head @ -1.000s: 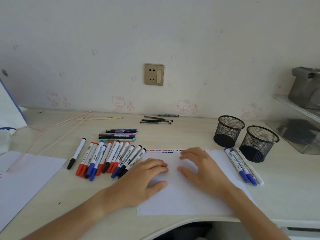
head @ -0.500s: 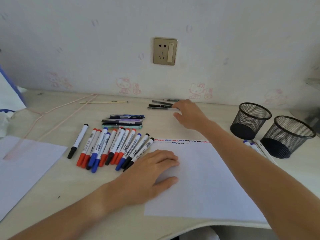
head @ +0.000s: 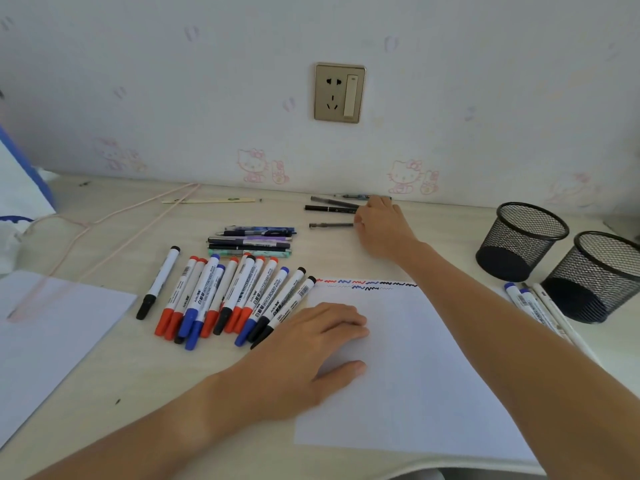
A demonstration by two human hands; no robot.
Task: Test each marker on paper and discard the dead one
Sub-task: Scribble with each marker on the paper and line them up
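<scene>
My left hand rests flat on the left part of a white sheet of paper, which has red, blue and black squiggles along its top edge. My right hand reaches to the back of the desk and pinches the end of a thin dark pen. That pen lies a little nearer than two other dark pens by the wall. Several whiteboard markers with red, blue and black caps lie in a row left of the sheet.
A small pile of pens lies behind the marker row. Two black mesh cups stand at the right, with capped markers in front. Another white sheet and a pink wire hanger lie at the left.
My right hand left the sheet and reached to the pens by the wall, then drew one thin dark pen slightly toward me. My left hand stayed on the paper.
</scene>
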